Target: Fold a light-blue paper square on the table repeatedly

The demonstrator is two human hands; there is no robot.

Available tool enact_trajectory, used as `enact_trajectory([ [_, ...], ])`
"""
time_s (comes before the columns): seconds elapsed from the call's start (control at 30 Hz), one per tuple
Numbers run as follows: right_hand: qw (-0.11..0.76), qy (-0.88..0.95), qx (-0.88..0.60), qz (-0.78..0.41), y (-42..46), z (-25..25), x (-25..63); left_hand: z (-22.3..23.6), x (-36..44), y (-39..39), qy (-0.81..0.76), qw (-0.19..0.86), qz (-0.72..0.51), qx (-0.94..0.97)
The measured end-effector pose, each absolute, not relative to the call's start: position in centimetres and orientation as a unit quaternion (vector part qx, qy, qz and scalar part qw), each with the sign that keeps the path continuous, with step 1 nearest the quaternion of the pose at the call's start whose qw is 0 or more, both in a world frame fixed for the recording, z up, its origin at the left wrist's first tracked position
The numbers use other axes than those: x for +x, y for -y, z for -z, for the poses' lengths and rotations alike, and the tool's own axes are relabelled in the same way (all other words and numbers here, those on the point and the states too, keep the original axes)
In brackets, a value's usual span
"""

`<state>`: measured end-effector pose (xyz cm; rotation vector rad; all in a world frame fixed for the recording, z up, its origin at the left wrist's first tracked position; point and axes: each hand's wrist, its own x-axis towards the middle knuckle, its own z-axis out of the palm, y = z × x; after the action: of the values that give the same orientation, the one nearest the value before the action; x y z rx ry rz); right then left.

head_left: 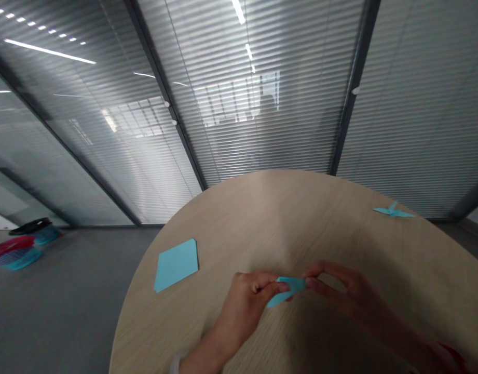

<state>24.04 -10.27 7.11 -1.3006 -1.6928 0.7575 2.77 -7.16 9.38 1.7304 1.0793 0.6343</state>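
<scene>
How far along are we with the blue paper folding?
One winged blue piece looks done, lying near the far right edge of the table. A small folded piece is in hand, pinched by the left hand and right hand. Apparently left: finishing that one; the flat blue paper lies unfolded.

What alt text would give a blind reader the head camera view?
Two bare hands, left and right, hold a small folded blue paper above a round wooden table. A stack of blue paper lies to the left, a folded blue figure at the far right edge.
</scene>
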Motion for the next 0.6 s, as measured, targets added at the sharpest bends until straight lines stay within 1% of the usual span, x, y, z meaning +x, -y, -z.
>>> enact_trajectory([
  [0.07, 0.44, 0.693, -0.495, -0.283, 10.3, -6.9, 23.9, -9.1, 2.7, 7.3, -0.434, 0.457, -0.224, 0.743],
  [0.17, 0.442, 0.725, -0.454, -0.271, 10.5, -6.4, 23.6, -8.8, 2.9, 7.7, -0.393, 0.465, -0.184, 0.772],
  [0.3, 0.418, 0.741, -0.442, -0.285, 10.7, -5.7, 23.4, -9.0, 3.1, 8.0, -0.37, 0.479, -0.181, 0.775],
  [0.6, 0.399, 0.754, -0.445, -0.273, 10.7, -5.9, 23.6, -9.2, 2.9, 7.9, -0.365, 0.471, -0.155, 0.788],
])
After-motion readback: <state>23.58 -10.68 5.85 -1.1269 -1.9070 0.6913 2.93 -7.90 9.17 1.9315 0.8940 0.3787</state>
